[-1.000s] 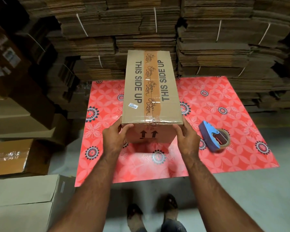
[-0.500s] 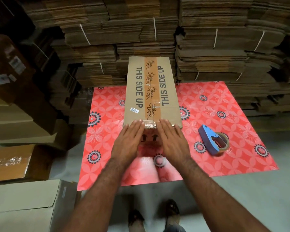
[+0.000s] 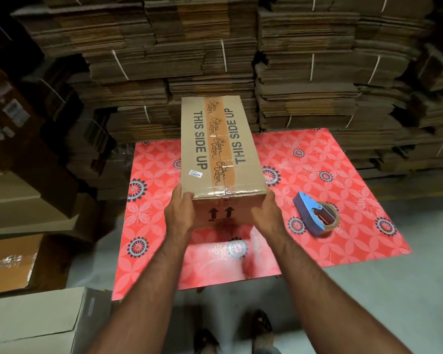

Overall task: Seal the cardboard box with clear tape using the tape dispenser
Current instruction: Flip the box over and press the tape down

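Head view. The box (image 3: 219, 146) stands on the red patterned mat (image 3: 343, 175), on its left-centre part, closer to the far edge than to the near edge. The long axis of the box runs from the near edge of the mat toward the far edge, almost straight away from the person, with the far end leaning slightly left. The top face is up: "THIS SIDE UP" is printed along both long sides, and the two arrows on the near end face point upward. A strip of printed brown tape (image 3: 216, 144) runs along the centre seam, parallel to the long axis. Clear tape crosses the near top edge and is wrinkled at the seam. A small barcode label (image 3: 195, 173) sits on the top face near the left near corner.

The left hand (image 3: 179, 213) is clamped on the near left corner of the box, with the thumb on the top edge. The right hand (image 3: 266, 213) is pressed against the near right corner, fingers around the right side. The box lies between both hands and extends away from them.

The dispenser (image 3: 315, 217) lies on the mat to the right of the box, apart from both hands, blue handle pointing to the far left. Stacks of flat cardboard (image 3: 304, 72) stand behind the far edge.
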### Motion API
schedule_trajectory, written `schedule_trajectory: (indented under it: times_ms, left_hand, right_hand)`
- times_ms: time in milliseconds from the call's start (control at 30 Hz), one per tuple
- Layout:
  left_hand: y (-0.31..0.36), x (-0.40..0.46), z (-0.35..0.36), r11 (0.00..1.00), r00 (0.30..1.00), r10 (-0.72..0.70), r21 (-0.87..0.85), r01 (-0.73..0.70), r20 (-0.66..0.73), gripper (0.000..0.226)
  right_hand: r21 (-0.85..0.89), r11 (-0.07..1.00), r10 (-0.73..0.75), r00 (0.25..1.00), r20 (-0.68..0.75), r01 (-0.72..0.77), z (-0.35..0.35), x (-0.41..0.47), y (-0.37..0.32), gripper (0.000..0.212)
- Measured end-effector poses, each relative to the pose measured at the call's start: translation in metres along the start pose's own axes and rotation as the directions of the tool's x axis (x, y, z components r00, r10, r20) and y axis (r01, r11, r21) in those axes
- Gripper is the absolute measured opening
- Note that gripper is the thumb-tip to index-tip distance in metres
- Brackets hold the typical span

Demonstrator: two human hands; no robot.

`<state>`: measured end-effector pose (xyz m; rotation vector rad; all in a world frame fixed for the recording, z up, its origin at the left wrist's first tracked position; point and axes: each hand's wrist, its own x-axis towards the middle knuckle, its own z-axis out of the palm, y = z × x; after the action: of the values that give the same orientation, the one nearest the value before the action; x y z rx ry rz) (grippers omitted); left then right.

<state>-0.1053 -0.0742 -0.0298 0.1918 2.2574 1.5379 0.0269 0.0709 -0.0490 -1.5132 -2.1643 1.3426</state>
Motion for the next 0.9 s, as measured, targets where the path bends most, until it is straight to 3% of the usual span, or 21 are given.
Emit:
schedule_trajectory:
  times_ms: [67,133,267,367,467,567,633,733,900]
  left_hand:
    - [0.005,0.006,-0.005,0.994,1.000,-0.012,0.105,0.011,0.006,0.031]
    - [0.009,0.014,-0.008,0.979,0.999,-0.005,0.205,-0.004,0.042,0.037]
    - [0.018,0.027,-0.009,0.983,0.989,-0.044,0.182,0.017,0.145,0.046]
    - [0.024,0.029,-0.010,0.961,0.992,-0.044,0.276,0.010,0.118,0.048]
    - [0.020,0.036,-0.016,0.835,0.997,-0.036,0.550,-0.008,0.069,0.052]
    - [0.017,0.051,-0.016,0.725,0.997,-0.068,0.688,0.028,0.031,0.059]
    - [0.025,0.063,-0.009,0.714,0.999,-0.050,0.700,0.031,0.006,0.063]
    - [0.041,0.084,0.013,0.775,1.000,-0.008,0.632,0.006,0.000,0.057]
    - [0.057,0.111,0.042,0.767,0.992,-0.061,0.631,0.119,-0.113,0.054]
  right_hand:
    - [-0.082,0.996,0.049,0.998,0.044,-0.045,-0.008,0.005,0.001,0.055]
    - [-0.080,0.997,-0.023,0.999,0.022,0.024,-0.013,0.011,-0.004,0.055]
    - [0.032,0.993,-0.117,0.993,-0.007,0.117,-0.021,0.023,-0.031,0.049]
    - [-0.055,0.990,-0.130,0.991,0.011,0.131,-0.028,0.027,-0.034,0.039]
    - [-0.156,0.982,-0.101,0.994,0.045,0.106,-0.040,0.016,-0.018,0.041]
    - [-0.132,0.990,-0.034,0.998,0.055,0.041,-0.048,0.011,0.000,0.030]
    - [-0.118,0.990,-0.072,0.995,0.075,0.081,-0.050,0.024,-0.005,0.034]
    - [-0.129,0.972,-0.180,0.976,0.119,0.195,-0.056,0.059,-0.030,0.042]
    - [-0.263,0.924,-0.217,0.947,0.238,0.277,-0.061,0.111,-0.053,0.042]
